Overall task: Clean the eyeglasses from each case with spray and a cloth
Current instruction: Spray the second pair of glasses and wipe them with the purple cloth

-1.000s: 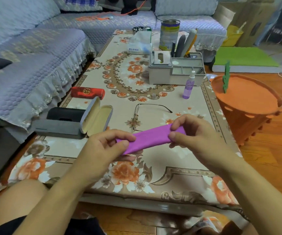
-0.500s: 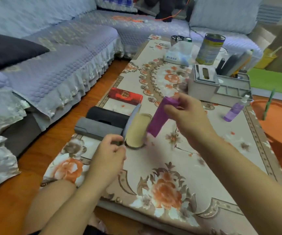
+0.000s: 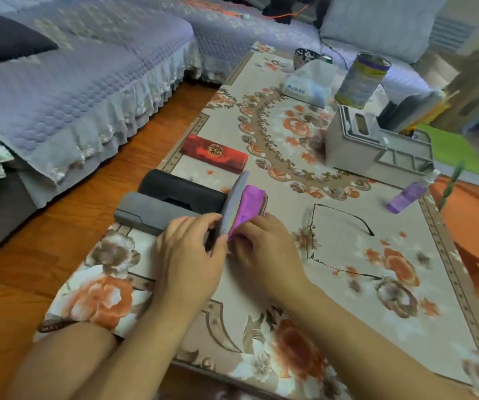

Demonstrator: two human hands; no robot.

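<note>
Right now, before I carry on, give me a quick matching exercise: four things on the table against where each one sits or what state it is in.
Things:
1. purple cloth
2. eyeglasses
3. red case
4. spray bottle

Places or states:
A. closed, at the table's left edge
B. lying unfolded, right of the hands
C. standing near the grey organizer
D. tucked into the open case

Pairs: 1-D, 2-B, 3-A, 4-C

Folded purple cloth [image 3: 249,207] lies in the open case [image 3: 234,203]; eyeglasses [image 3: 340,241] apparently unfolded beside.
</note>
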